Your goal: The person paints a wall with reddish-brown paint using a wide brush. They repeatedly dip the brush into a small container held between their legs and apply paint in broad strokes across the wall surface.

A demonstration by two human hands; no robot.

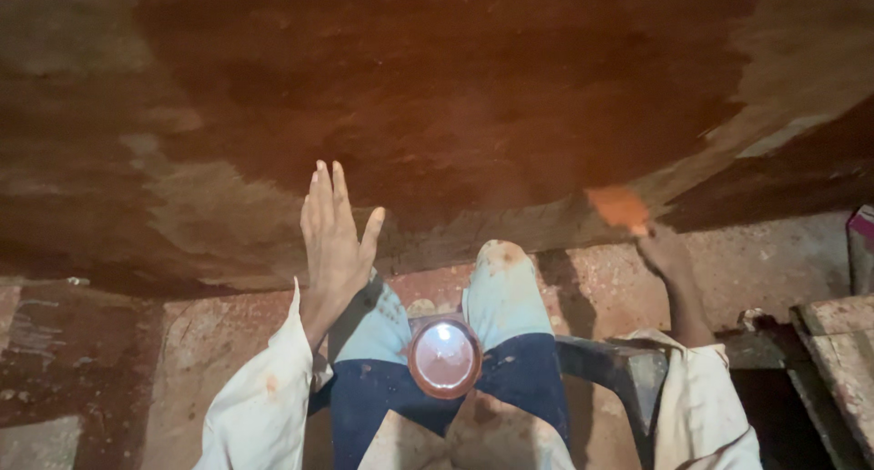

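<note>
**Staining a board by hand**

Left hand (332, 238) lies flat, fingers spread, on the board (437, 115). Right hand (660, 250) pinches an orange rag (619, 206) at its lower edge. The bowl (444, 357) on the lap could tip if the knees shift.

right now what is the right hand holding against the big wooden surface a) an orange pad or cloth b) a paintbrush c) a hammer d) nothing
a: the right hand presses an orange pad to the reddish-brown wooden surface, while the left hand lies open and flat against it.
</note>
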